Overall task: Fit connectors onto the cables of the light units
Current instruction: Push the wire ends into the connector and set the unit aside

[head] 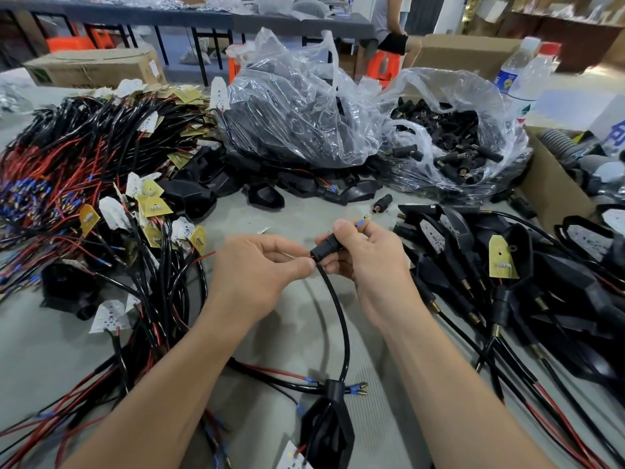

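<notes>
Our right hand (367,253) clamps the small black connector (324,252) above the middle of the table (297,214); our left hand (257,270) pinches the cable (340,319) at its mouth. Light, floppy stuff, so we'd grip right by the end; the light unit (326,431) lies near the front edge.

Right hand (365,252) grips connector (327,251); left hand (257,265) pinches cable (341,319).
</notes>
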Demonstrator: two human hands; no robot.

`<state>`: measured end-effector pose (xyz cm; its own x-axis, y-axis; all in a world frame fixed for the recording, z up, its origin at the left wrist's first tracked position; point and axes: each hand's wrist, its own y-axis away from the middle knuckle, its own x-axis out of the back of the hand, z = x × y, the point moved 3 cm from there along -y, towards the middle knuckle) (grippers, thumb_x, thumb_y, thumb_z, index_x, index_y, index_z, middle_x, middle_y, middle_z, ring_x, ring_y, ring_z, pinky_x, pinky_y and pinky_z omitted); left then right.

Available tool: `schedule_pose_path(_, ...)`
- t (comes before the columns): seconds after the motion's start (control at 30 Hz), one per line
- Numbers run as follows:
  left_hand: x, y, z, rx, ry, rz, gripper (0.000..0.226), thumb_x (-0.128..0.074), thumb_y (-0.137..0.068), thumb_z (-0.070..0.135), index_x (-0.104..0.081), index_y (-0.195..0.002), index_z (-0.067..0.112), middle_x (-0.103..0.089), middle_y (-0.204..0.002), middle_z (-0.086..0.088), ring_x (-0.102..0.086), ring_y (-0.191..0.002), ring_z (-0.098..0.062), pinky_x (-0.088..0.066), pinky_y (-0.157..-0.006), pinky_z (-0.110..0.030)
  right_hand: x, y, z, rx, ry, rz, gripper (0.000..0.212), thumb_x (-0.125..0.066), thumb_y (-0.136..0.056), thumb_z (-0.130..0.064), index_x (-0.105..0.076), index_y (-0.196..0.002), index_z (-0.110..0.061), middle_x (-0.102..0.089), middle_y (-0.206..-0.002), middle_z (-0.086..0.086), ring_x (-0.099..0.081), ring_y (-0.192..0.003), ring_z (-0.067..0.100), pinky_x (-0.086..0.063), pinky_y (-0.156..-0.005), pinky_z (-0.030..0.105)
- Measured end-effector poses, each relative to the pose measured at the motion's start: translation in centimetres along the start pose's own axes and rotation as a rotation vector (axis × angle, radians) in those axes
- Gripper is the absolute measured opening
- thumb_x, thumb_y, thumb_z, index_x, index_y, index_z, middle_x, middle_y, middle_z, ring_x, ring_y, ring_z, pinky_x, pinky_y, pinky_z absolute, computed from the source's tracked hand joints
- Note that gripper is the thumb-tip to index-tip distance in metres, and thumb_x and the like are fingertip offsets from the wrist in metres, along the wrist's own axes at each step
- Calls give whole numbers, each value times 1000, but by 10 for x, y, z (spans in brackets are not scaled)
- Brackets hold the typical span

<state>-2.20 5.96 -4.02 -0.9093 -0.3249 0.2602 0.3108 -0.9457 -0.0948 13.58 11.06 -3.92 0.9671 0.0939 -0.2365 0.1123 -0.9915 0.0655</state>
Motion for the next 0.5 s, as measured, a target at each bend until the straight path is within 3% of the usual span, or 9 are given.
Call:
schedule_pose_path(0.17,-2,1,4,30,40,-43,22,-96,-62,18,-79,-73,25,-75,-66,-4,-69,-61,-17,-60,-78,-45,2,1,-2,28,23,-6,14,-61,-99,-10,-57,-103,3,-76,-78,13,-64,-52,19,-52,-50,23)
schedule_pose_path(0.27,-4,3,7,-20,24,-14,26,-97,-60,17,-75,-70,27,-73,-61,-2,-61,-54,-13,-51,-64,-34,-3,2,2,-10,-12,-68,10,-59,-101,-13,-59,-97,-4,-77,-81,9,-63,-52,13,-51,-51,21)
schedule_pose_path(0.33,-4,7,9,-82,32,8,27,-96,-58,27,-73,-73,31,-74,-63,4,-67,-55,-12,-52,-61,-30,-5,2,2,-20,-44,-98,11,-58,-102,-14,-59,-98,-4,-77,-82,8,-64,-53,12,-52,-52,20)
schedule_pose_path(0.43,-5,8,11,-92,30,13,26,-87,-57,47,-75,-78,35,-76,-69,8,-73,-67,-18,-58,-72,-40,-1,0,0,-28,-102,-52,11,-58,-102,-14,-58,-96,-5,-76,-81,11,-64,-53,14,-54,-53,22)
schedule_pose_path(0.5,-6,2,8,-55,43,-5,24,-85,-59,48,-79,-79,36,-78,-74,6,-75,-73,-17,-60,-83,-47,3,-1,-1,-39,-146,-8,12,-59,-102,-13,-57,-92,-6,-76,-81,12,-61,-51,14,-54,-53,21)
